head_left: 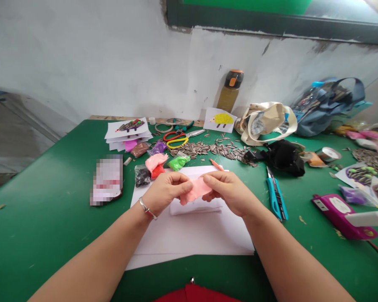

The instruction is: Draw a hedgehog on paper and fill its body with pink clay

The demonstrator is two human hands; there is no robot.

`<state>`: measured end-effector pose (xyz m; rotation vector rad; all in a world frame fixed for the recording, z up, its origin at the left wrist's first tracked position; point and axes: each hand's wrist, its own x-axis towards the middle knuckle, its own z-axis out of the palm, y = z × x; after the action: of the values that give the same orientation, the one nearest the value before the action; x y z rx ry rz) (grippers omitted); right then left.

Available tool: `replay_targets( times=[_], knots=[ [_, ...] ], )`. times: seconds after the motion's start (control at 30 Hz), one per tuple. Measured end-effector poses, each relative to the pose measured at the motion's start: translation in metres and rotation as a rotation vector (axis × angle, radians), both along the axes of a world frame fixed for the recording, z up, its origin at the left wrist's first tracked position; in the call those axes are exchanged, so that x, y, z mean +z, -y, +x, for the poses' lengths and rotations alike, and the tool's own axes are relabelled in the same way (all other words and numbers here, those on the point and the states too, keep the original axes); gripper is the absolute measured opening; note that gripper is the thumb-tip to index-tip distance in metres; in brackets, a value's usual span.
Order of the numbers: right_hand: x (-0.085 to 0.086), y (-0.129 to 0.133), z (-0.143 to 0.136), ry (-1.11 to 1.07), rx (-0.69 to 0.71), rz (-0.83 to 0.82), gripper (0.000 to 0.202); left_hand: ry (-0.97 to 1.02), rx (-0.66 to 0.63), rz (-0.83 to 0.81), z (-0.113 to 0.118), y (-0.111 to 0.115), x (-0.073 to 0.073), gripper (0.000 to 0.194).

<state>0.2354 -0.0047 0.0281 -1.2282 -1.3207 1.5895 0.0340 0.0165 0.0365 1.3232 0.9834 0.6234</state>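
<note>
A thin, flat piece of pink modelling clay [195,192] is stretched between my two hands. Its left end is pinched by the thumb and fingers of my left hand [167,188], which has a silver bracelet at the wrist. My right hand [224,188] grips the other end the same way. Both hands are above a small stack of white paper [197,209], which lies on larger white sheets [189,239]. Just beyond my left hand are packets of pink clay [156,161], red clay [158,171], black clay [143,176] and green clay [179,162].
Sunflower seeds [195,149] lie behind the packets, near scissors with yellow handles [177,143]. A blue utility knife [275,197] and magenta device [340,214] are at right. A blurred-out phone-like object [107,180] lies left. A bottle [229,92] stands against the wall.
</note>
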Motion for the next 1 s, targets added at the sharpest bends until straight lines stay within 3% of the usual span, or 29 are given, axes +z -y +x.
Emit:
replay_targets(
  times=[0.13, 0.23, 0.43, 0.6, 0.8, 1.0],
  knots=[
    [-0.001, 0.0, -0.005, -0.046, -0.022, -0.004, 0.032, -0.002, 0.006, -0.004, 0.001, 0.001, -0.001, 0.029],
    [0.001, 0.0, -0.01, 0.027, -0.023, 0.049, 0.023, 0.017, -0.012, -0.03, 0.002, 0.002, -0.002, 0.031],
    [0.007, 0.002, -0.013, 0.173, 0.011, 0.138, 0.024, 0.024, 0.019, -0.059, 0.004, 0.003, -0.005, 0.029],
    [0.008, 0.004, -0.013, 0.111, 0.085, 0.121, 0.028, 0.048, 0.036, -0.047, 0.004, 0.004, -0.005, 0.029],
    [0.002, 0.002, -0.015, 0.192, -0.006, 0.124, 0.02, 0.046, 0.021, -0.051, 0.005, 0.004, -0.005, 0.028],
    [0.006, 0.003, -0.016, 0.187, 0.043, 0.113, 0.022, 0.05, 0.034, -0.045, 0.006, 0.005, -0.006, 0.031]
  ],
)
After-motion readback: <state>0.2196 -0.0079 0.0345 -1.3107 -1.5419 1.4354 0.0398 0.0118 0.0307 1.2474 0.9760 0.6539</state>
